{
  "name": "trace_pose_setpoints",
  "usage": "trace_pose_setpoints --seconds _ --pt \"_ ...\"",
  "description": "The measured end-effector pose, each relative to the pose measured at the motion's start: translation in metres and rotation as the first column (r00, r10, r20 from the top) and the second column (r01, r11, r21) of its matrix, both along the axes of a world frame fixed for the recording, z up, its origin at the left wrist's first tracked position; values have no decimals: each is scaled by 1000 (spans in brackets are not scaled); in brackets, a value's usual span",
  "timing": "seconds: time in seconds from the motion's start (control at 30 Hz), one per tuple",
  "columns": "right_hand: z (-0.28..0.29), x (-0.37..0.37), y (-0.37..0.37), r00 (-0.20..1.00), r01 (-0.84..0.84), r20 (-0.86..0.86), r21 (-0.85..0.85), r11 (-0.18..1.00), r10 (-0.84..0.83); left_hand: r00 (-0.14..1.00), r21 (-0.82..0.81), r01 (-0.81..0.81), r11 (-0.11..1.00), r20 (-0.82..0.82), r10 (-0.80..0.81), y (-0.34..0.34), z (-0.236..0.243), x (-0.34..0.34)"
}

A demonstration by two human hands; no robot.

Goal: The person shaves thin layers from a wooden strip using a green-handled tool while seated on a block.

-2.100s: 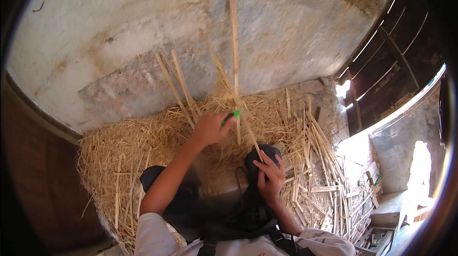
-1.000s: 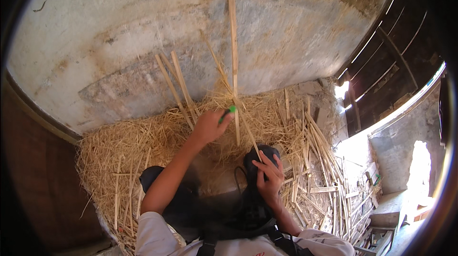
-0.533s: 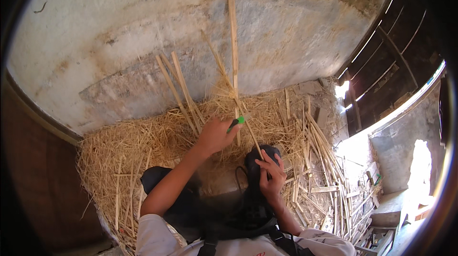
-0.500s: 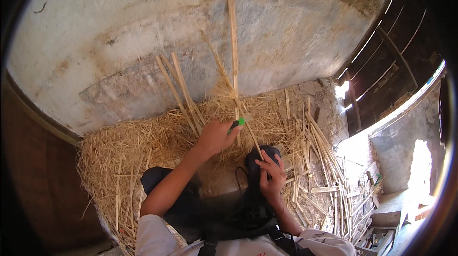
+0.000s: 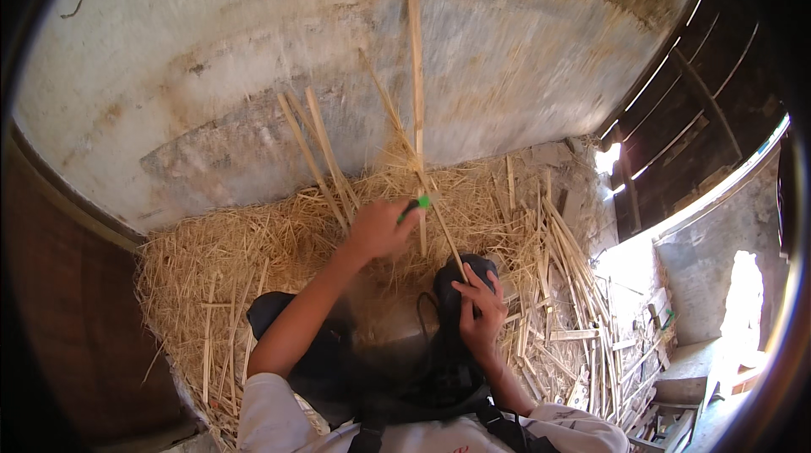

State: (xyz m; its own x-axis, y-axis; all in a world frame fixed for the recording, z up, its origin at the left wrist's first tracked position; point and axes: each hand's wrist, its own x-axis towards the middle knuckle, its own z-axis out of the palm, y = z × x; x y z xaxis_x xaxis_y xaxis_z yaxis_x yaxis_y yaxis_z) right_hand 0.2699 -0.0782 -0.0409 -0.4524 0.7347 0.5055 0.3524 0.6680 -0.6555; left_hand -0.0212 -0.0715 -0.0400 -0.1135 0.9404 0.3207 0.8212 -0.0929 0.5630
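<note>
My left hand (image 5: pixel 379 230) is closed round a knife (image 5: pixel 413 209) with a green and black handle; its blade is hard to make out. The knife lies close beside a long thin bamboo strip (image 5: pixel 443 229), and I cannot tell whether they touch. Near my right knee, my right hand (image 5: pixel 483 309) grips the strip's lower end between fingers and thumb. From there the strip slants up and left toward the wall. Fine pale shavings (image 5: pixel 400 154) bunch around its upper middle.
A taller flat strip (image 5: pixel 415 65) and several shorter strips (image 5: pixel 318 136) lean on the stained wall (image 5: pixel 228 56). Shavings (image 5: pixel 194 276) cover the floor around my knees. Loose cut strips (image 5: pixel 583 284) are heaped at the right, near a slatted dark panel (image 5: pixel 693 107).
My left hand and the knife have shifted slightly up and left along the strip. My right hand stays in place at the lower end.
</note>
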Motion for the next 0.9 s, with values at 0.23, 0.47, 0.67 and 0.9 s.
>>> trace_pose_setpoints --seconds 0.23,0.47,0.67,0.9 --pt "-9 1 3 1000 10 -19 61 998 -9 998 -30 -8 1000 58 10 -6 7 12" --pt "-9 0 2 1000 -3 -3 61 998 3 993 -3 -95 995 77 95 12 9 -15" --pt "-8 1 3 1000 12 -3 86 996 -12 999 -70 25 997 36 -22 -4 9 6" --pt "-7 -2 1 999 -15 -45 42 999 17 998 -85 -67 994 -5 67 11 12 -22"
